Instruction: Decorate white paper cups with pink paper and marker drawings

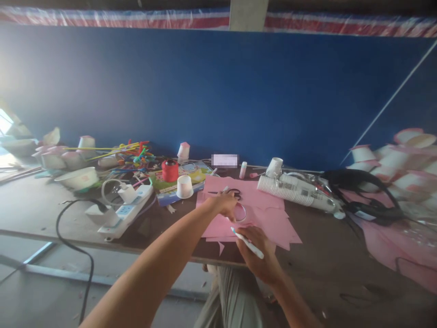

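Note:
Pink paper sheets point(269, 223) lie stacked on the brown table. My left hand point(227, 205) is closed on a round white-rimmed ring point(240, 212) that rests on the pink paper. A white marker with a blue tip point(251, 246) is held in my right hand point(257, 255), its tip pointing toward the ring. Black-handled scissors point(235, 194) lie just beyond my left hand, partly hidden by it. A white paper cup point(185, 187) stands left of the paper, close to a red roll point(170, 171).
A power strip point(128, 212) with plugs and cables lies at left. Behind it are colourful pipe cleaners point(136, 152) and a bowl point(78, 179). Right of the paper are a sleeve of stacked cups point(293, 191), a glue stick point(243, 170) and a black strap point(372, 214).

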`<state>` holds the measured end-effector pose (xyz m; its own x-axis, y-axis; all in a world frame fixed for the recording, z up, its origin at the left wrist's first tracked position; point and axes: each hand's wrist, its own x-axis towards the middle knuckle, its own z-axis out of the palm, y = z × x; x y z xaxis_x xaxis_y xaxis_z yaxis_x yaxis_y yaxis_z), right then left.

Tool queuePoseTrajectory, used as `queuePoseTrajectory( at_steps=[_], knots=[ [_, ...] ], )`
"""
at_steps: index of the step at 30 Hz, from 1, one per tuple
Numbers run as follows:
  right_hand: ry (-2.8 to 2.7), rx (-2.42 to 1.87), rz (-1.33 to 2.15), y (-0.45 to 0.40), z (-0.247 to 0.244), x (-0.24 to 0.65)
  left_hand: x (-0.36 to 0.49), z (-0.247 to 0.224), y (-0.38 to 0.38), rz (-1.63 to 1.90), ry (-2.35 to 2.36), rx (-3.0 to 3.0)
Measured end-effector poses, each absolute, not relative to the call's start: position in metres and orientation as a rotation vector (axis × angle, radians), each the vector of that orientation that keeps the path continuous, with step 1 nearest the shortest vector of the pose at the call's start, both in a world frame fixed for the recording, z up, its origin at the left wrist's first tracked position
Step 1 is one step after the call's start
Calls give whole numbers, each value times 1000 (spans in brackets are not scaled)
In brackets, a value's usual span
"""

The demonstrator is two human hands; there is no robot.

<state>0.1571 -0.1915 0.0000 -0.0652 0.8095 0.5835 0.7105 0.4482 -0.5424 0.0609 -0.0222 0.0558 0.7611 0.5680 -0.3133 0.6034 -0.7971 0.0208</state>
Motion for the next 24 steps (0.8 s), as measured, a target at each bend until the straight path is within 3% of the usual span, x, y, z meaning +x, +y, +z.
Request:
queuePoseTrajectory(
  at_steps=[13,24],
  knots=[
    [-1968,-1439,-99,-172,-7,136,73,69,-31,-647,967,2920],
    [-1946,-1496,-103,-166,-10,135,91,71,-31,-661,1001,2925]
  ],
)
